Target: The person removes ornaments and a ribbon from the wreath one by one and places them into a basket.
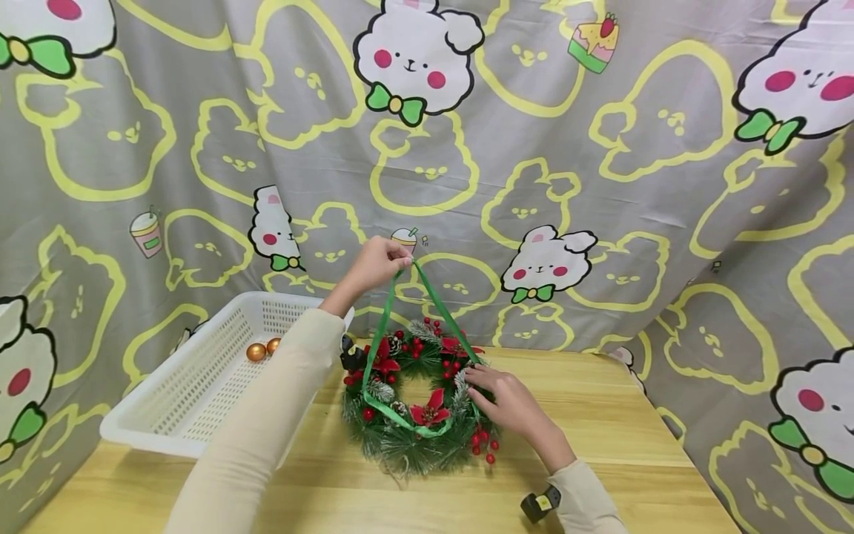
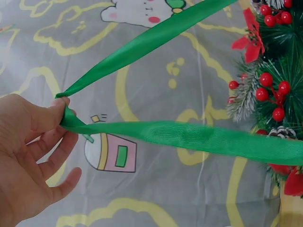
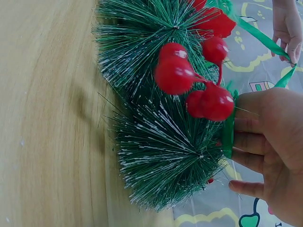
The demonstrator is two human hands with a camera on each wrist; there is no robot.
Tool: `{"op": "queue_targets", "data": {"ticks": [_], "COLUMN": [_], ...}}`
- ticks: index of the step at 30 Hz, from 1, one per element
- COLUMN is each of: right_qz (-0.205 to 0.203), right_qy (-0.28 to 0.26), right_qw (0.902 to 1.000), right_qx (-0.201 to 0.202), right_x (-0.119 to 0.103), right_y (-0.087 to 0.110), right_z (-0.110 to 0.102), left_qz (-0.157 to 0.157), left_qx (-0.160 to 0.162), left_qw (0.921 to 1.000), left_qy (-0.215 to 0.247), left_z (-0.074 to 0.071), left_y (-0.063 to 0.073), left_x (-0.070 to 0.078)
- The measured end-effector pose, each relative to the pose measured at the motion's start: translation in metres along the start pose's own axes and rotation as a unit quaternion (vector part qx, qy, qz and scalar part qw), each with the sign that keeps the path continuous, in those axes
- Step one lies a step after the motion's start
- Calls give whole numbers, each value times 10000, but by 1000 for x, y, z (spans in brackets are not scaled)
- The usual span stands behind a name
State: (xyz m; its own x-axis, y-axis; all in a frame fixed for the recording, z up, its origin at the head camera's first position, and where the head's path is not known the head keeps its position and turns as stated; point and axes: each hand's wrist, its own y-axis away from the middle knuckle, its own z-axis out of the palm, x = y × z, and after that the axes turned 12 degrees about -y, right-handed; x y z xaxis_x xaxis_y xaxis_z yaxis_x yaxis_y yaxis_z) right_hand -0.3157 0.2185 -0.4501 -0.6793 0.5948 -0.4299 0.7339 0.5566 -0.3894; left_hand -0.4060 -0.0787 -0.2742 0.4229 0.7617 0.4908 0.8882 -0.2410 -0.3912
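Note:
A green wreath (image 1: 380,445) with red berries, red flowers and pine cones lies on the table. Raised above its far side, my left hand (image 1: 383,261) pinches a green ribbon (image 2: 189,137) between thumb and fingertips. Two strands run down from that pinch, and the ribbon forms a long loop over the wreath. My right hand (image 1: 505,399) is at the wreath's right side, its fingertips on the ribbon's right-hand strand, which it holds beside the red berries (image 3: 175,75). Part of that grip is hidden behind the hand and the berries.
To the left stands a white perforated basket (image 1: 156,443) with copper-coloured balls (image 1: 256,352) inside; my left forearm reaches across it. The wooden table (image 1: 600,445) ends at a grey patterned curtain (image 1: 427,200), which hangs behind and at both sides.

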Motion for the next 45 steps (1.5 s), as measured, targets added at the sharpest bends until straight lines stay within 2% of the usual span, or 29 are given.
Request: {"op": "queue_targets", "data": {"ticks": [9, 14, 19, 22, 26, 35, 37, 42, 45], "right_qz": [3, 27, 83, 101, 115, 175, 205, 240, 232], "right_qy": [29, -4, -57, -92, -54, -78, -104, -92, -73], "right_qw": [10000, 10000, 9999, 9999, 9999, 9997, 9997, 9996, 9996], "right_qx": [-9, -24, -70, -81, -90, -121, -123, -138, -128], "right_x": [-1, -1, -1, -1, -1, -1, -1, -2, -1], "right_y": [-1, 0, 1, 1, 1, -1, -1, -1, -1], "right_z": [1, 2, 3, 3, 3, 4, 5, 5, 5], "left_qz": [24, -49, -267, -337, -337, -330, -329, -380, -353], "left_qx": [313, 545, 1038, 1325, 1384, 1187, 1259, 1677, 1776], "left_qw": [9992, 9983, 9941, 9903, 9897, 9923, 9915, 9848, 9831], "left_qy": [-245, -184, 185, 242, 163, 83, 72, 234, 263], "left_z": [-18, -25, -34, -41, -47, -62, -67, -82, -91], "left_y": [2, 3, 1, 0, 0, 3, 4, 7, 11], "left_x": [-2, -2, 3, 6, 6, -4, -7, -12, -13]}}
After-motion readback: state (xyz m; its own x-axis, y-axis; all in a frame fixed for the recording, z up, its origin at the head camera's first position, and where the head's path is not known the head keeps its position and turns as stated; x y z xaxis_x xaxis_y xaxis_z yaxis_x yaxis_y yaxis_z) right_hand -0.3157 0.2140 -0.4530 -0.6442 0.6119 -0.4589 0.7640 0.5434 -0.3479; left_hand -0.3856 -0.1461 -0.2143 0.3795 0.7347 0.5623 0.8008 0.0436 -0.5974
